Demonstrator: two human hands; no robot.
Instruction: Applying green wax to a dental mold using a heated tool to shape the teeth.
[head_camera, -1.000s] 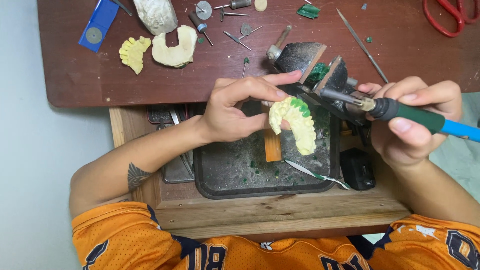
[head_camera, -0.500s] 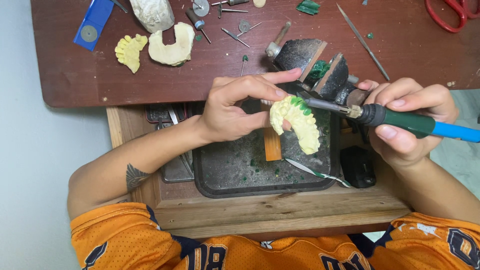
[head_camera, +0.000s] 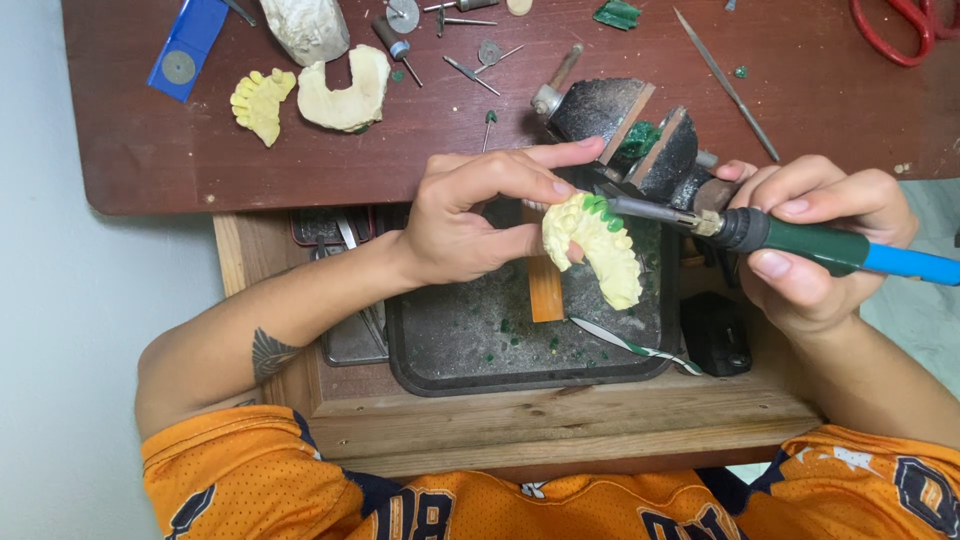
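A: What is the left hand (head_camera: 470, 215) doing?

B: It is pinching a yellow dental cast (head_camera: 595, 245) between thumb and curled fingers, closed on its left edge. The cast is hanging above the dark tray (head_camera: 480, 350), just beside a wooden block (head_camera: 545, 285).

A: And the right hand (head_camera: 815, 240)?

B: It is wrapping fully around a green-and-blue heated tool (head_camera: 790, 240). The metal tip is touching the green wax on the cast's upper end.

A: Anything else nearby?

B: 2 more casts, 1 yellow (head_camera: 260, 100) and 1 pale (head_camera: 345, 90), are lying on the brown tabletop (head_camera: 150, 160), well apart from both hands.
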